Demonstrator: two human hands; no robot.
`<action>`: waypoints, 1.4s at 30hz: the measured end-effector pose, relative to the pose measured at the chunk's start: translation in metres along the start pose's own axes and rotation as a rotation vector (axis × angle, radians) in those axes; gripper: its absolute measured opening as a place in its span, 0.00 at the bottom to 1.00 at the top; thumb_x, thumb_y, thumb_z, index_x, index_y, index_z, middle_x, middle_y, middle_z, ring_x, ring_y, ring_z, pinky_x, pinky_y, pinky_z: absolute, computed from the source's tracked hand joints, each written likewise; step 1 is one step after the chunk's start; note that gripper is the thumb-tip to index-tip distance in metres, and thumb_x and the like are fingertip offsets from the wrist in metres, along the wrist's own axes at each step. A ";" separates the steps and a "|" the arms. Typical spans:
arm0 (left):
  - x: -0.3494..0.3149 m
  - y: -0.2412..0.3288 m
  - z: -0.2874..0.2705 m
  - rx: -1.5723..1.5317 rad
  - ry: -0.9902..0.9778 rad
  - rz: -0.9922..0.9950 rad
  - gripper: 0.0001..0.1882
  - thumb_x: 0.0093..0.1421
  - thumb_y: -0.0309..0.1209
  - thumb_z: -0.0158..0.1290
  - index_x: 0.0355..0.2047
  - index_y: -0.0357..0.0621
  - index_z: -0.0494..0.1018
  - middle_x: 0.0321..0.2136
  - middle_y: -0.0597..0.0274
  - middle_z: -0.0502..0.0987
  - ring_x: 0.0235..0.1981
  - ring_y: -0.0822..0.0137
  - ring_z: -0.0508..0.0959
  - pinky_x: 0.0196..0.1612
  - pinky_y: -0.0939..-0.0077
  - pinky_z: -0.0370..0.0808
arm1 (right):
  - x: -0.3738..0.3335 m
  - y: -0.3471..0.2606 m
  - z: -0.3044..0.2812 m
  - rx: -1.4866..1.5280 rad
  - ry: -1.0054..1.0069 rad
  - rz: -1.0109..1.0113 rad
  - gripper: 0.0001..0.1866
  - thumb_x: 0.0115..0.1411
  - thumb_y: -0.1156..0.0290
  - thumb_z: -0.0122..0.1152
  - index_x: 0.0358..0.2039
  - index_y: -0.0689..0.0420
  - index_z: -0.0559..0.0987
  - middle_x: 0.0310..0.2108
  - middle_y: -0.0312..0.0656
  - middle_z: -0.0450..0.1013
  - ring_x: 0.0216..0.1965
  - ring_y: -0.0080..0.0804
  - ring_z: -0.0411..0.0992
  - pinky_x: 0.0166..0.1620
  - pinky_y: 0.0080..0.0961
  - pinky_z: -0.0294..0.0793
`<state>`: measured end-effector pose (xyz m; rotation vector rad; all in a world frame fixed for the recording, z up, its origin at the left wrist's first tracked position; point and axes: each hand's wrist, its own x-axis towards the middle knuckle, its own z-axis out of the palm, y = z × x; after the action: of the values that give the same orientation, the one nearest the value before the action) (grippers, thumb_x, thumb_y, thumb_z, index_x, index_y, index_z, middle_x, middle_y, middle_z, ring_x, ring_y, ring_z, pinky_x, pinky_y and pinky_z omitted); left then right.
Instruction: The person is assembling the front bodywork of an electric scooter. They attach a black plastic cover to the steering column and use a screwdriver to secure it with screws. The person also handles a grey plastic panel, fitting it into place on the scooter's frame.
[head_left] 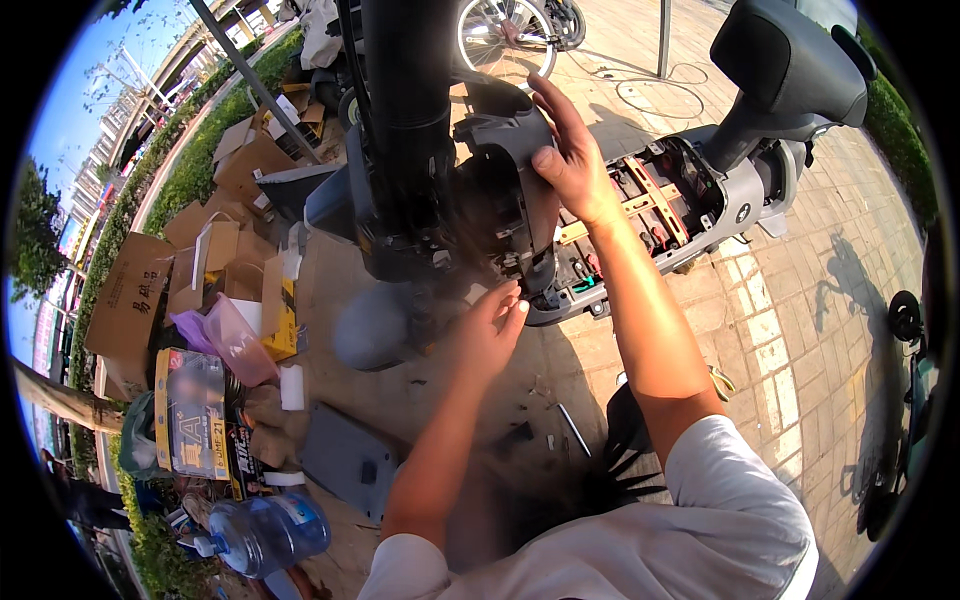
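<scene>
An electric scooter with its floor section uncovered stands in front of me. Its dark grey plastic panel [525, 150] is upright behind the steering column [405, 80]. My right hand [575, 160] rests against the panel's right edge, fingers stretched upward and thumb apart. Lower down, my left hand [490, 330] is at the panel's foot with thumb and fingers drawn together. Whatever they hold is too small or hidden to name. Orange strips and wiring show in the open battery bay [640, 205], to the right of my right hand. Behind it rises the black seat [775, 65].
Cardboard boxes [130, 300] and a pink plastic tub [240, 340] crowd the left. A blue water jug [265, 530] lies nearer me. A flat grey panel [345, 460] and a screwdriver-like tool [573, 430] lie on the paving. A bicycle wheel [505, 40] stands beyond.
</scene>
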<state>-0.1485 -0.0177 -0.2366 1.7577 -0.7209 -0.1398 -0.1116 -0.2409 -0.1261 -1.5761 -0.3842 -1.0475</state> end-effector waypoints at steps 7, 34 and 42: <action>0.027 0.116 -0.107 0.035 0.475 0.599 0.12 0.63 0.25 0.51 0.45 0.30 0.74 0.41 0.53 0.78 0.43 0.65 0.76 0.49 0.73 0.71 | 0.018 -0.030 0.006 -0.202 -0.218 -0.105 0.40 0.38 0.49 0.81 0.46 0.61 0.76 0.65 0.54 0.58 0.66 0.50 0.60 0.64 0.41 0.63; 0.130 0.148 -0.138 -0.064 -0.058 0.390 0.31 0.63 0.28 0.42 0.67 0.32 0.55 0.61 0.50 0.68 0.62 0.63 0.67 0.65 0.71 0.59 | 0.047 -0.074 -0.016 -0.615 -0.500 -0.320 0.26 0.38 0.56 0.76 0.27 0.67 0.76 0.50 0.55 0.69 0.52 0.52 0.68 0.53 0.37 0.71; 0.133 0.151 -0.152 0.047 -0.017 0.242 0.28 0.66 0.33 0.36 0.64 0.31 0.62 0.59 0.51 0.71 0.61 0.63 0.68 0.65 0.71 0.58 | 0.036 -0.035 0.024 -0.452 -0.460 -0.470 0.31 0.37 0.52 0.77 0.31 0.66 0.78 0.51 0.58 0.64 0.54 0.56 0.64 0.57 0.41 0.66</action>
<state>-0.0333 0.0176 -0.0155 1.7003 -0.9494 0.0278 -0.1075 -0.2186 -0.0754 -2.2080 -0.9141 -1.1702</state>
